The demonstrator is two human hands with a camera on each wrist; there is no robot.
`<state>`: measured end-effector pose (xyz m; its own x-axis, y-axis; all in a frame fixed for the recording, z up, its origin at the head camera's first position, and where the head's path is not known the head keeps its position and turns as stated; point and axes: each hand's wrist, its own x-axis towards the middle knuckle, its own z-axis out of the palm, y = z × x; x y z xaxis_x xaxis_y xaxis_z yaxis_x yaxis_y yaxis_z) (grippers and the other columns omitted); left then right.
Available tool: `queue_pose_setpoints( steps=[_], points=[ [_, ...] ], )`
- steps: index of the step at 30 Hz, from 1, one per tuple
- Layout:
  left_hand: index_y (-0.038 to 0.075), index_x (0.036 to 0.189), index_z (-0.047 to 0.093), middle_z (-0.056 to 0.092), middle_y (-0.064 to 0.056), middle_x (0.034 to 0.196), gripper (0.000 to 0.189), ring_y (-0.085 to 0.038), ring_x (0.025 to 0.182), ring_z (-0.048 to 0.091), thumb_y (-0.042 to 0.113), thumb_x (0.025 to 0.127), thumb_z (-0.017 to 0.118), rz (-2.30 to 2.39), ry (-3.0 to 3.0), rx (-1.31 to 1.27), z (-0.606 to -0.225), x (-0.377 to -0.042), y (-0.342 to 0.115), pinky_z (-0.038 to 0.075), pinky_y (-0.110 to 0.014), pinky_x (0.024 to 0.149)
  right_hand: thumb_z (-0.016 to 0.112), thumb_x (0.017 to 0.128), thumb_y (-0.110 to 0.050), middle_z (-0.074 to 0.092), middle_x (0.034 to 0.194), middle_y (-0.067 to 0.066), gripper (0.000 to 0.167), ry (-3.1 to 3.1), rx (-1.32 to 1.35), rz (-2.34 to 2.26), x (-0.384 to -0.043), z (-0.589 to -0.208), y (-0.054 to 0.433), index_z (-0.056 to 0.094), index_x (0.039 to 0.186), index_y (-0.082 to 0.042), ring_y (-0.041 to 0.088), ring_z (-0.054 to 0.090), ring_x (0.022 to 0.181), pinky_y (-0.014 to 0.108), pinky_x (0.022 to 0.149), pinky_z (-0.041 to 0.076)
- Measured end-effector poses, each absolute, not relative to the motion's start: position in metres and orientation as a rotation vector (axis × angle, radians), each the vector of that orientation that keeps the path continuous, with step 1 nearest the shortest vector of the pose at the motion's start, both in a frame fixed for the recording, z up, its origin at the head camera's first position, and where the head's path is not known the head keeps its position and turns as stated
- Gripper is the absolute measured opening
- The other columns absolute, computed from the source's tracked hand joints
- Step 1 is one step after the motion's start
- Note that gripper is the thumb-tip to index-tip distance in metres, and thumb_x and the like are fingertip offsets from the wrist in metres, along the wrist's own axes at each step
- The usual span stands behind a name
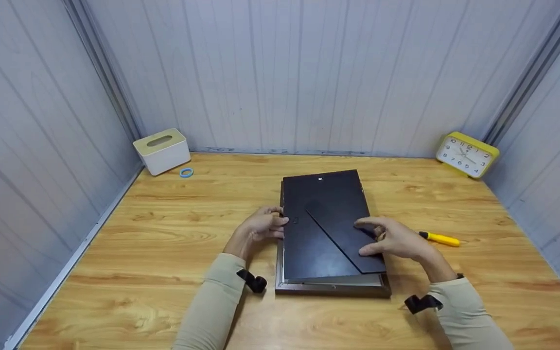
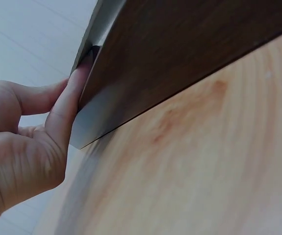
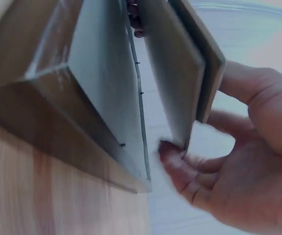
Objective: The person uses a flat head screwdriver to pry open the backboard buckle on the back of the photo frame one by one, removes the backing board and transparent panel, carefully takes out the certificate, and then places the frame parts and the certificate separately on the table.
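A: Where is the picture frame (image 1: pixel 333 290) found?

B: It is laid flat on the wooden table (image 1: pixel 163 233), back side up. Over most of it a black backing board (image 1: pixel 304 250) is held, slightly askew, and a gap between the board and the frame is shown in the right wrist view. The brown rim is left uncovered at the frame's near side.

A: How is the left hand (image 1: pixel 263 224) placed?

B: At the left side of the frame, the board's edge is pinched between thumb and fingers. In the left wrist view, a fingertip is seen tucked between the board and the frame.

A: And the right hand (image 1: pixel 399 238)?

B: Over the right side of the frame, the board is gripped by its edge with bent fingers; the thumb is laid on the stand leg (image 1: pixel 341 228), which runs diagonally along the board.

A: What else can be seen around the frame?

B: A yellow-handled tool (image 1: pixel 443 239) is placed just to its right. Well beyond it, a yellow clock (image 1: pixel 467 154) is stood on the far right, and a tissue box (image 1: pixel 163 153) and a blue ring (image 1: pixel 186 176) are set on the far left.
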<state>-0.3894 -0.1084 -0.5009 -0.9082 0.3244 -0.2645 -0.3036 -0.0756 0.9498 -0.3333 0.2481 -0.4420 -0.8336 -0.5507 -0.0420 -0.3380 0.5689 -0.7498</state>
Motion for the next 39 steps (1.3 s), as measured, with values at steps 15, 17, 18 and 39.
queue_pose_setpoints(
  steps=[15, 17, 18, 39],
  points=[
    [0.005, 0.110, 0.049, 0.062, -0.006, 0.076, 0.017, -0.019, 0.063, 0.065, -0.005, 0.098, 0.055, 2.076, 1.728, 0.003, -0.500, -0.386, -0.113, 0.059, -0.032, 0.063, 0.073, 0.088, 0.000, 0.061, 0.107, 0.002, 0.058, 1.906, -0.950, -1.378, -0.352, -0.473, 0.282, 0.053, 0.143, -0.002, 0.008, 0.048, 0.070, 0.021, 0.062, 0.044],
    [0.005, 0.109, 0.049, 0.065, -0.007, 0.077, 0.016, -0.020, 0.064, 0.066, -0.005, 0.098, 0.055, 2.076, 1.727, 0.012, -0.500, -0.386, -0.113, 0.059, -0.033, 0.063, 0.072, 0.089, 0.000, 0.059, 0.121, 0.007, 0.060, 1.911, -0.984, -1.373, -0.353, -0.474, 0.283, 0.051, 0.144, -0.002, 0.009, 0.048, 0.075, 0.022, 0.064, 0.044],
    [0.005, 0.109, 0.050, 0.065, -0.008, 0.076, 0.015, -0.020, 0.065, 0.067, -0.005, 0.098, 0.055, 2.078, 1.730, 0.014, -0.499, -0.386, -0.113, 0.059, -0.033, 0.063, 0.071, 0.089, 0.000, 0.057, 0.123, 0.008, 0.060, 1.913, -0.988, -1.378, -0.354, -0.474, 0.283, 0.050, 0.145, -0.001, 0.009, 0.047, 0.076, 0.022, 0.066, 0.044],
    [0.002, 0.130, 0.053, 0.063, -0.011, 0.085, 0.037, -0.020, 0.069, 0.067, 0.009, 0.097, 0.067, 1.936, 1.927, 0.188, -0.494, -0.388, -0.120, 0.059, -0.032, 0.066, 0.064, 0.088, 0.013, 0.025, 0.159, 0.027, 0.069, 1.792, -1.007, -1.586, -0.359, -0.467, 0.295, 0.033, 0.150, 0.011, 0.001, 0.040, 0.133, 0.020, 0.100, 0.042]
  ],
)
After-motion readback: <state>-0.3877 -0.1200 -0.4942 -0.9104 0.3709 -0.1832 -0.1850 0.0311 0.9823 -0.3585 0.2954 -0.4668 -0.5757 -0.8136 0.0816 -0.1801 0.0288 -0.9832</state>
